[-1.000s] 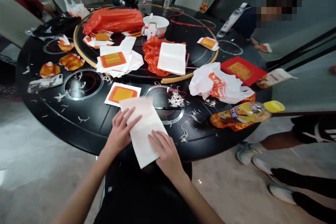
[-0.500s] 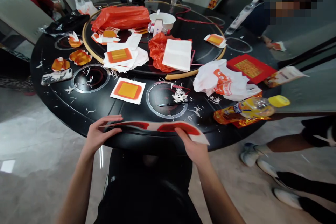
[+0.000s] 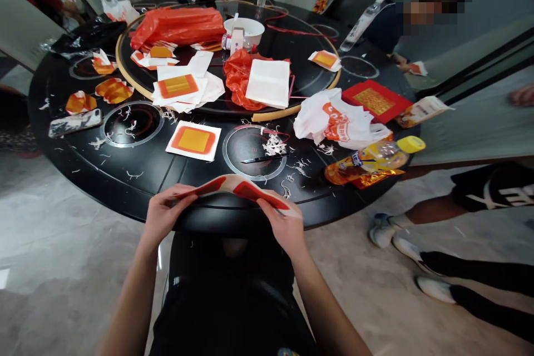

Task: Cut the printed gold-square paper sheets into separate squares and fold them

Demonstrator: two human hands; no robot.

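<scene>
Head view: left grip (image 3: 164,211) and right grip (image 3: 287,229) both closed, pinching opposite ends of red-marked paper sheet (image 3: 230,182), bowed upward between them near the bench (image 3: 200,170) edge. Even, light finger pressure should avoid creases; level ends would likely help. Dark thin tool (image 3: 262,159) lies beyond the grips; best not drag paper over it.

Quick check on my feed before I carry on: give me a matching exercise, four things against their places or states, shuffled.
Things:
1. sheet with red patches
2. yellow-capped bottle
3. white bowl
4. marbled phone

Places or states:
A. on the turntable
B. on the table's left side
C. bowed upward between left hand and right hand
D. lying on its side

Pairs: 1-C, 2-D, 3-A, 4-B
</scene>
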